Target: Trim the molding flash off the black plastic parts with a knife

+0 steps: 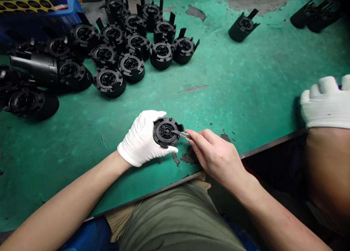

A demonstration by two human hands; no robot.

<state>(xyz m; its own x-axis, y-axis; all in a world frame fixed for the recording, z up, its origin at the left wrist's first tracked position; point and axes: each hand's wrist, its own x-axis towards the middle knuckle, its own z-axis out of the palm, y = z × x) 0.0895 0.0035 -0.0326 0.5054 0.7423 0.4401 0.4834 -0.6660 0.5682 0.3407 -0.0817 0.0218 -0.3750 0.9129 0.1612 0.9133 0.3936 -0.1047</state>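
My left hand [142, 138], in a white glove, is wrapped round a round black plastic housing [164, 140] just above the table's near side. Its ribbed end face is turned up toward me. My bare right hand [216, 149] pinches a slim metal knife [184, 135] with a pointed blade. The blade tip lies over the housing's face, near its hub; whether it touches cannot be made out. The part of the knife inside my right fingers is hidden.
Several black housings [131, 63] stand grouped at the back left, beside a blue crate [72, 7]. One housing [240, 28] stands alone at the back right. A co-worker's white-gloved hand [328, 103] is at the right edge. The green tabletop [246, 94] has worn patches.
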